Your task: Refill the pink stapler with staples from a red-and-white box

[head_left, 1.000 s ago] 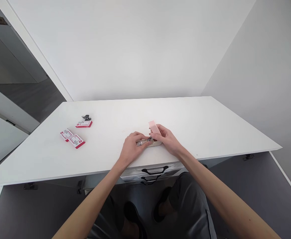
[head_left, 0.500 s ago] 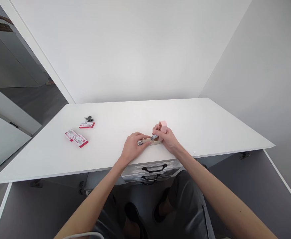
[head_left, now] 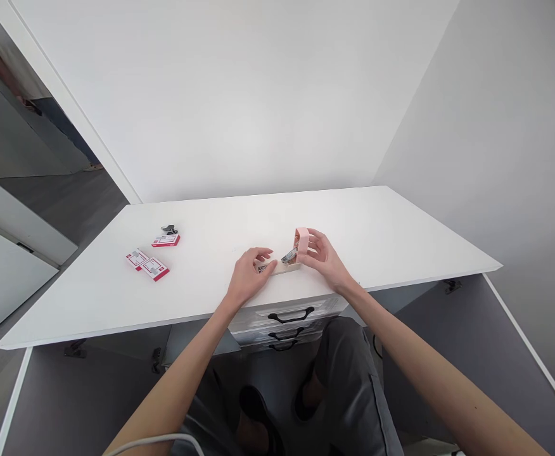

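Observation:
A small pink stapler (head_left: 299, 246) lies opened on the white table (head_left: 377, 234) near its front edge, its pink top swung up and its pale base flat on the surface. My right hand (head_left: 322, 256) grips the raised pink top with curled fingers. My left hand (head_left: 249, 273) rests on the front end of the stapler's base, fingers curled over a small metal part that I cannot make out clearly.
Three small red and white boxes (head_left: 148, 265) lie at the table's left, with a black binder clip (head_left: 168, 229) behind them. A drawer unit with black handles (head_left: 284, 315) stands under the table, above my knees. White walls close in behind and at the right.
The stapler's pink top has tipped further upright in my right hand. My left hand slid slightly left along the base. The camera shifted a little.

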Available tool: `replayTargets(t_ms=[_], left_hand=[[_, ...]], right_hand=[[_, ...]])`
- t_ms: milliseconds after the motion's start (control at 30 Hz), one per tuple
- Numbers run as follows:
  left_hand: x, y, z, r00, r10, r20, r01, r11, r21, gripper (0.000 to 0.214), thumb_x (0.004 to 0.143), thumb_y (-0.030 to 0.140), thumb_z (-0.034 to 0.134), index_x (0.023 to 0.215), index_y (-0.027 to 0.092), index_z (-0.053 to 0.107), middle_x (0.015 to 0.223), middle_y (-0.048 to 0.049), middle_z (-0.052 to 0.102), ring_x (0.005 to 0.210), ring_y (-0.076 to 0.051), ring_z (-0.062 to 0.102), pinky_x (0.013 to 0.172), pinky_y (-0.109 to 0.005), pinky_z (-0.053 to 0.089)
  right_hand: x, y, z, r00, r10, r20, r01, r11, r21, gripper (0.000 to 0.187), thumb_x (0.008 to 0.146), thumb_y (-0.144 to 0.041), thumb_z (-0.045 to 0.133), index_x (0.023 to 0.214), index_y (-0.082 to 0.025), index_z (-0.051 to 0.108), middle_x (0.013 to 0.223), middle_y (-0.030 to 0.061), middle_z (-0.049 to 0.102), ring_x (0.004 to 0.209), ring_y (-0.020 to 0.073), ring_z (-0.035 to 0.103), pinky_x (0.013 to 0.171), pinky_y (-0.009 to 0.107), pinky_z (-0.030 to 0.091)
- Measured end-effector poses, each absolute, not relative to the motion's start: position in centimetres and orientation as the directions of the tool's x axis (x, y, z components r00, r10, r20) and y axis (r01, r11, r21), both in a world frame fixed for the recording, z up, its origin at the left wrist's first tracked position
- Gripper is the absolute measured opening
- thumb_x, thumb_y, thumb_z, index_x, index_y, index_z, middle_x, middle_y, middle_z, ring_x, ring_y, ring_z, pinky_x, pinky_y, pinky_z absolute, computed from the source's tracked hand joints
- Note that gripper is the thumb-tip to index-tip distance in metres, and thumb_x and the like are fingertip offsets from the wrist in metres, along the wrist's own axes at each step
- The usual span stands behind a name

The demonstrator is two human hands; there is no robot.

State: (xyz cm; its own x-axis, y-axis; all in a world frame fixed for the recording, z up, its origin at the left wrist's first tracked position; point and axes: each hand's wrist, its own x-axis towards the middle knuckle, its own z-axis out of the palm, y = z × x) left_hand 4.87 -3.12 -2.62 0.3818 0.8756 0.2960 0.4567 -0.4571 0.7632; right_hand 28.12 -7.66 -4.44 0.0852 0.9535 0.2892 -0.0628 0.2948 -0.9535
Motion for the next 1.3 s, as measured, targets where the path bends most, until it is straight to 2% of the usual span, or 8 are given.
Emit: replayTargets(t_ms=[200, 333, 433, 633, 767, 900, 1133, 1300], left_hand=[[3.2, -2.8, -2.7, 0.245, 0.884, 0.398, 0.527, -0.466, 0.711, 0.030, 0.096, 0.038, 0.055, 0.118, 0.022, 0.067, 0.122, -0.0084, 0.072, 0.110, -0.024, 0.066, 0.095, -0.041, 0.053], [-1.5, -1.5, -2.1, 0.199, 0.826, 0.527, 0.757, -0.471, 0.452, 0.034, 0.094, 0.037, 0.056, 0.121, 0.020, 0.066, 0.127, -0.0145, 0.064, 0.128, -0.033, 0.054, 0.115, -0.055, 0.038], [-6.4, -1.0, -1.1, 0.095, 0.829, 0.551, 0.909, -0.298, 0.292, 0.048, 0.094, 0.043, 0.054, 0.135, 0.017, 0.060, 0.148, -0.0202, 0.049, 0.144, -0.038, 0.039, 0.122, -0.058, 0.027], [-13.6, -1.1, 0.0, -0.093, 0.946, 0.309, 0.984, 0.041, 0.173, 0.074, 0.099, 0.062, 0.038, 0.155, 0.014, 0.044, 0.172, -0.0238, 0.017, 0.158, -0.048, 0.010, 0.124, -0.066, 0.015], [-13.6, -1.6, -0.5, -0.051, 0.977, 0.205, 0.995, 0.033, 0.094, 0.071, 0.103, 0.058, 0.026, 0.155, 0.016, 0.047, 0.174, -0.0213, 0.015, 0.160, -0.048, 0.001, 0.126, -0.065, 0.009], [-11.6, -2.9, -1.2, 0.050, 0.950, 0.310, 0.987, -0.094, 0.131, 0.062, 0.102, 0.057, 0.032, 0.146, 0.023, 0.060, 0.172, -0.0160, 0.026, 0.161, -0.045, 0.007, 0.126, -0.064, 0.013], [-10.0, -4.5, -1.2, 0.075, 0.881, 0.467, 0.929, -0.232, 0.289, 0.051, 0.098, 0.057, 0.045, 0.128, 0.028, 0.074, 0.129, -0.0136, 0.072, 0.134, -0.045, 0.053, 0.113, -0.067, 0.038], [-7.5, -6.6, 1.1, 0.047, 0.941, 0.336, 0.709, -0.268, 0.652, 0.062, 0.088, 0.065, 0.063, 0.139, 0.030, 0.066, 0.139, -0.0105, 0.068, 0.129, -0.038, 0.063, 0.111, -0.057, 0.049]], right_hand=[[32.9, -9.2, -5.8, 0.241, 0.947, 0.214, 0.001, 0.220, -0.975, 0.049, 0.092, -0.059, 0.069, 0.132, -0.032, 0.059, 0.132, 0.0078, 0.064, 0.126, 0.0258, 0.061, 0.112, 0.049, 0.050], [33.0, -9.3, -5.8, 0.296, 0.941, 0.165, 0.020, 0.167, -0.986, 0.044, 0.092, -0.061, 0.068, 0.119, -0.027, 0.065, 0.125, 0.0086, 0.068, 0.117, 0.0251, 0.066, 0.106, 0.046, 0.054], [32.4, -9.2, -5.5, 0.283, 0.943, 0.173, 0.068, 0.160, -0.985, 0.043, 0.091, -0.062, 0.069, 0.112, -0.025, 0.068, 0.118, 0.0090, 0.070, 0.111, 0.0245, 0.067, 0.103, 0.045, 0.054], [32.3, -9.4, -5.1, 0.271, 0.945, 0.185, 0.066, 0.173, -0.983, 0.042, 0.089, -0.063, 0.070, 0.104, -0.023, 0.069, 0.108, 0.0078, 0.072, 0.098, 0.0220, 0.067, 0.095, 0.042, 0.055], [32.3, -9.4, -5.0, 0.260, 0.944, 0.204, 0.086, 0.187, -0.979, 0.042, 0.088, -0.063, 0.070, 0.101, -0.023, 0.068, 0.105, 0.0072, 0.072, 0.093, 0.0208, 0.066, 0.091, 0.040, 0.055], [32.3, -9.4, -5.0, 0.249, 0.947, 0.201, 0.093, 0.183, -0.979, 0.042, 0.088, -0.063, 0.070, 0.100, -0.023, 0.068, 0.104, 0.0068, 0.072, 0.093, 0.0209, 0.066, 0.090, 0.039, 0.055], [32.3, -9.5, -4.8, 0.238, 0.950, 0.204, 0.088, 0.188, -0.978, 0.041, 0.088, -0.064, 0.070, 0.098, -0.024, 0.068, 0.101, 0.0064, 0.072, 0.092, 0.0212, 0.066, 0.088, 0.040, 0.055], [32.3, -9.5, -4.8, 0.243, 0.949, 0.203, 0.068, 0.192, -0.979, 0.039, 0.089, -0.061, 0.070, 0.099, -0.023, 0.068, 0.099, 0.0068, 0.072, 0.089, 0.0205, 0.066, 0.084, 0.038, 0.055]])
